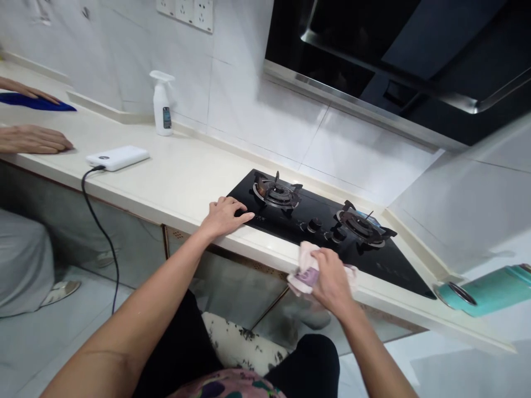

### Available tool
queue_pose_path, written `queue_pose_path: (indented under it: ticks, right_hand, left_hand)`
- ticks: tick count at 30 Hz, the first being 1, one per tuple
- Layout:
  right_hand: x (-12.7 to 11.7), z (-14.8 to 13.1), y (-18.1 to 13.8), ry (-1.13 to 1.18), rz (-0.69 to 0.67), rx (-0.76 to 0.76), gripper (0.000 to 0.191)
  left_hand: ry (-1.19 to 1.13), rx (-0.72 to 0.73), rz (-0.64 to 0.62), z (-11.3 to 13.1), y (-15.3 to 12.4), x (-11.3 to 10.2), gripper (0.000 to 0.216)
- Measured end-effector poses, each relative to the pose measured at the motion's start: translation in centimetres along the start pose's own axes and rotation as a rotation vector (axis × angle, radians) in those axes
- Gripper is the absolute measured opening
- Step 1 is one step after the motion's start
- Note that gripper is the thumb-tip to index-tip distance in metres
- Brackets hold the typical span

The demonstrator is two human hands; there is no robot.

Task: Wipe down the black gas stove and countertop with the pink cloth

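My right hand (333, 281) grips a crumpled pale pink cloth (305, 272) with a purple patch, at the counter's front edge before the stove. Resting at the left front corner of the black gas stove (286, 224) is my left hand (226, 216), its fingers partly curled and its thumb stretched toward the glass. Nothing shows in that hand. The stove has a left burner (277, 192) and a right burner (363, 226), with two black knobs (314, 225) between them.
A white spray bottle (161, 105) stands by the wall. Nearer lies a white power bank (118, 158) with a black cable (99, 221). Another person's hands (37, 139) rest at the far left, one on a blue cloth (37, 102). A teal container (489, 290) sits right; a range hood (373, 66) hangs above.
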State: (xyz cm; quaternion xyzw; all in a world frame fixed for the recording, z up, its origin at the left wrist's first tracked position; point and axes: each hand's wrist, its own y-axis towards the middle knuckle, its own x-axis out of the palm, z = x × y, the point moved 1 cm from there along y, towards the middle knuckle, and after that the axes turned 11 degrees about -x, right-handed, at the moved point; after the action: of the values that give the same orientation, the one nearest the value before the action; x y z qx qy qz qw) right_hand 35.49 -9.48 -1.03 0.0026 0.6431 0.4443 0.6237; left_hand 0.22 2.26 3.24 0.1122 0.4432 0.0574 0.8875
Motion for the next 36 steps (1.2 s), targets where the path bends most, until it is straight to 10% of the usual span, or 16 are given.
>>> queue_pose_path:
  ticks: [7,13,36]
  right_hand:
    - [4.6,-12.0,12.9,0.058,-0.075,-0.066,0.049]
    - [5.4,-14.7,14.5,0.110,-0.023,-0.086,0.062]
    - [0.6,3.0,-8.3,-0.101,0.097,0.236,0.052]
  left_hand:
    - [-0.025,-0.003,0.007,-0.4,-0.1,-0.3,0.053]
    - [-0.039,-0.007,0.009,-0.9,0.2,-0.8,0.048]
    - [-0.053,-0.005,0.033,-0.6,-0.4,-0.5,0.034]
